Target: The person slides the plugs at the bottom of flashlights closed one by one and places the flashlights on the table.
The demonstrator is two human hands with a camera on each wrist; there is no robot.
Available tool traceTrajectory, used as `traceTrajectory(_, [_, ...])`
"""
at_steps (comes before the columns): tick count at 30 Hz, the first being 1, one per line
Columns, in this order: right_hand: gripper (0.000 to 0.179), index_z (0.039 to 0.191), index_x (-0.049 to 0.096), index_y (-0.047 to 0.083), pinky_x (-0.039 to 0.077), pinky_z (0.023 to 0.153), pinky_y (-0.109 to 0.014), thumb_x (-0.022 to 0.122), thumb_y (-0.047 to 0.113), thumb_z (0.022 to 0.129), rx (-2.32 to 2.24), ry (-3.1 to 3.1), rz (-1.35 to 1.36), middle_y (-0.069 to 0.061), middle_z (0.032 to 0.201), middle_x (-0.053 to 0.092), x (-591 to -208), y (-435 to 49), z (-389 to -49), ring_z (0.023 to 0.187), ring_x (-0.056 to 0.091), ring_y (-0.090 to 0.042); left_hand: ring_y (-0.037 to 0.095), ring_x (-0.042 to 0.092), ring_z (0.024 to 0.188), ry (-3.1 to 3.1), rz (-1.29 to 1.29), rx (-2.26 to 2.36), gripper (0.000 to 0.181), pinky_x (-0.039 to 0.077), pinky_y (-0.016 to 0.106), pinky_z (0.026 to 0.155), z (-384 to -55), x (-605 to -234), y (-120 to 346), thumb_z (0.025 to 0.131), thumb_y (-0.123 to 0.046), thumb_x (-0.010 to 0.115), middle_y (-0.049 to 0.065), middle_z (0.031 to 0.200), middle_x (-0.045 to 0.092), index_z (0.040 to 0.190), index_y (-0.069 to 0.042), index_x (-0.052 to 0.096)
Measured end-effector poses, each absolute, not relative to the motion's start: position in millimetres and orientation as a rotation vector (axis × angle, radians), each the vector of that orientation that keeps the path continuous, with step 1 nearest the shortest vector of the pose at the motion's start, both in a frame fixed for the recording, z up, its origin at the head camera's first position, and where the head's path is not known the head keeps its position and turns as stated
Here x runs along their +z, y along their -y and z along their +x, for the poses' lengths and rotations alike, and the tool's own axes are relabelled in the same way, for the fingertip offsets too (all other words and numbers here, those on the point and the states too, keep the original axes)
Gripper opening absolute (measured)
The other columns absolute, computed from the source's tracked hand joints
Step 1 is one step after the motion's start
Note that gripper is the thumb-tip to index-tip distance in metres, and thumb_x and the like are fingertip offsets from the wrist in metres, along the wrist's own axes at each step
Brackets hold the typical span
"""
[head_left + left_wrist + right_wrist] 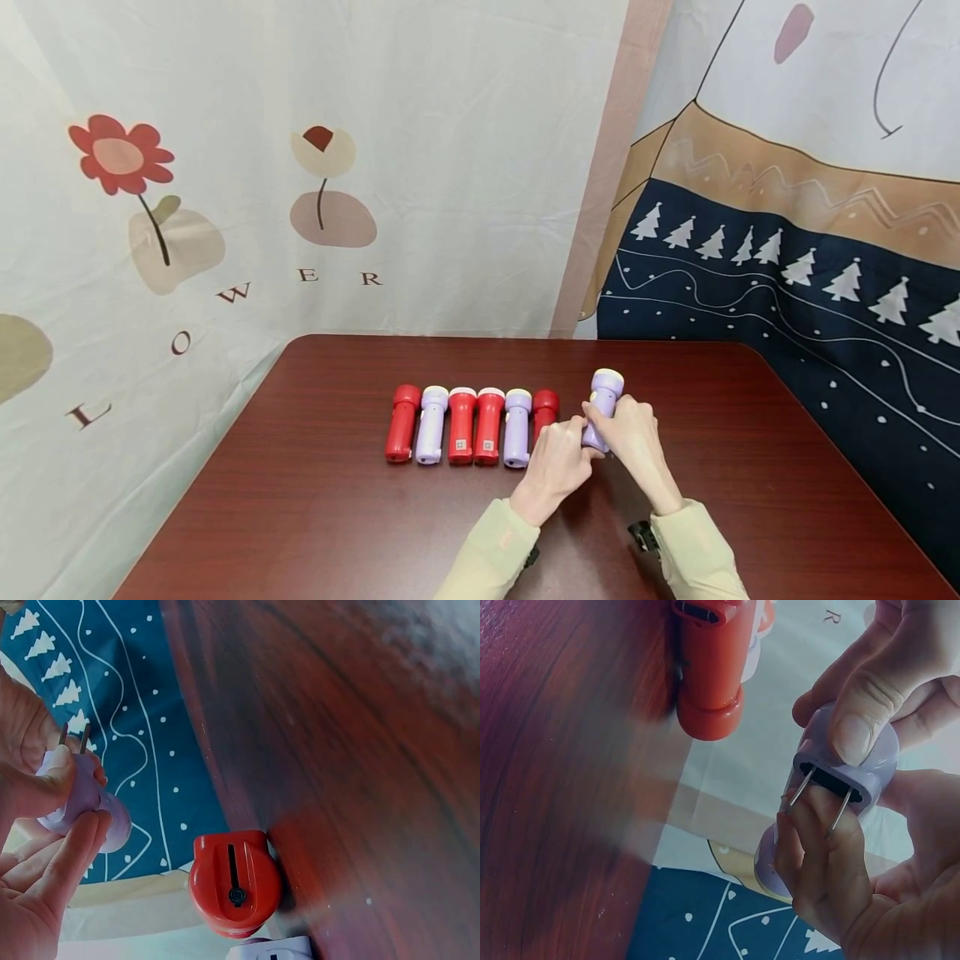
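Observation:
A lavender flashlight point(607, 386) with a pale-rimmed head is held above the table, right of a row of flashlights. My right hand point(632, 429) grips its body, the head tilted up and away. At the tail end, my left hand point(557, 464) pinches the flashlight, its thumb point(855, 739) beside the tail opening. Two metal plug prongs point(841, 812) stick out of that opening, and the left wrist view also shows the prongs point(85, 738). Nearest to the left hand is a red flashlight point(546, 406), partly hidden behind it.
Left of the hands lie more flashlights side by side: a lavender one point(517, 427), red ones point(476, 425), another lavender one point(432, 423) and a red one point(403, 423) at the end. They rest on a dark red-brown table point(322, 517). Printed curtains point(465, 167) hang behind it.

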State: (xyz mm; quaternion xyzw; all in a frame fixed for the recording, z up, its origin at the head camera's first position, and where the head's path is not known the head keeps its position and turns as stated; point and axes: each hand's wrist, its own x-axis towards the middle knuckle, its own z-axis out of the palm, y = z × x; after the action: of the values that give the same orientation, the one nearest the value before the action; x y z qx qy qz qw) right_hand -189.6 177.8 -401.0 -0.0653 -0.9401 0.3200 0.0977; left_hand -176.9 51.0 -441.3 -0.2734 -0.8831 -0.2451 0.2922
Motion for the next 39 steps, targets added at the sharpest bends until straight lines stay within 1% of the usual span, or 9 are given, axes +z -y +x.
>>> traceTrajectory(5, [0.049, 0.088, 0.058, -0.01, 0.042, 0.044, -0.026, 0.065, 0.039, 0.085, 0.927, 2.783, -0.193, -0.02, 0.07, 0.061, -401.2, -177.2, -190.4, 0.053, 0.053, -0.021, 0.016, 0.067, 0.063, 2.366, -0.731, -0.649, 0.025, 0.05, 0.018, 0.058, -176.6, -440.4, -50.3, 0.074, -0.02, 0.079, 0.004, 0.064, 0.065, 0.086, -0.005, 0.062])
traceTrajectory(15, [0.048, 0.086, 0.058, -0.009, 0.041, 0.044, -0.026, 0.065, 0.038, 0.084, 0.906, 2.782, -0.184, -0.019, 0.069, 0.06, -401.1, -177.1, -190.6, 0.053, 0.052, -0.021, 0.016, 0.067, 0.064, 2.384, -0.734, -0.644, 0.023, 0.051, 0.019, 0.06, -176.4, -439.6, -50.3, 0.075, -0.018, 0.078, 0.004, 0.066, 0.066, 0.087, -0.005, 0.063])
traceTrajectory(29, [0.048, 0.087, 0.057, -0.01, 0.041, 0.044, -0.026, 0.066, 0.037, 0.085, 0.911, 2.784, -0.187, -0.019, 0.069, 0.059, -399.8, -177.1, -189.3, 0.053, 0.053, -0.021, 0.016, 0.068, 0.065, 2.378, -0.748, -0.633, 0.021, 0.053, 0.02, 0.061, -176.1, -441.0, -49.8, 0.075, -0.014, 0.077, 0.004, 0.069, 0.068, 0.088, -0.005, 0.064])
traceTrajectory(39, [0.048, 0.086, 0.056, -0.01, 0.042, 0.044, -0.026, 0.065, 0.037, 0.085, 0.916, 2.781, -0.183, -0.02, 0.069, 0.06, -400.1, -177.2, -189.3, 0.052, 0.054, -0.021, 0.019, 0.067, 0.062, 2.354, -0.763, -0.636, 0.019, 0.052, 0.021, 0.057, -176.9, -442.3, -48.7, 0.074, -0.012, 0.077, 0.003, 0.069, 0.067, 0.083, -0.005, 0.062])
